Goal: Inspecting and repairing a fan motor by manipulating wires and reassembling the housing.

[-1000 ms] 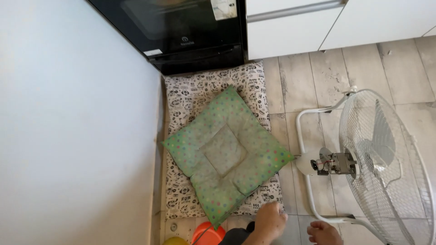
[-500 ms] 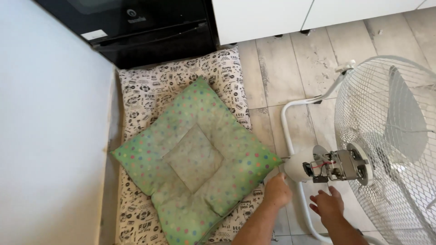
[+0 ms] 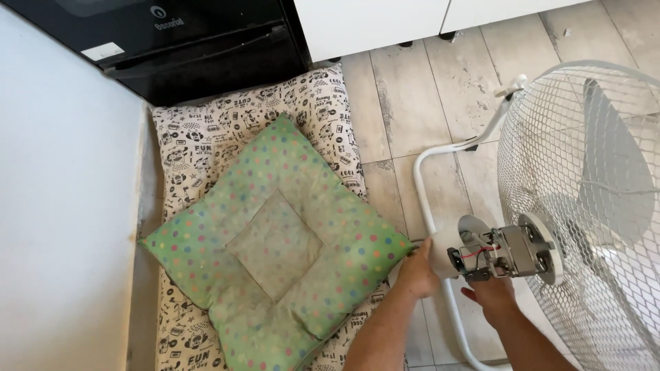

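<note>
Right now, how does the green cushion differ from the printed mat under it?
The green cushion is thick and quilted with coloured dots; the printed mat is flat and white with black drawings. The cushion lies turned like a diamond, while the mat runs straight along the wall. The cushion sits on top, covering much of the mat. Both are soft fabric pads on the floor.

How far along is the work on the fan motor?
Done: the rear motor cover looks off, with the motor and its wiring bare. In hand: the left hand grips the white piece at the motor's back, and the right hand is under the motor. Left: the wire grille and blades remain mounted on the fan.
</note>
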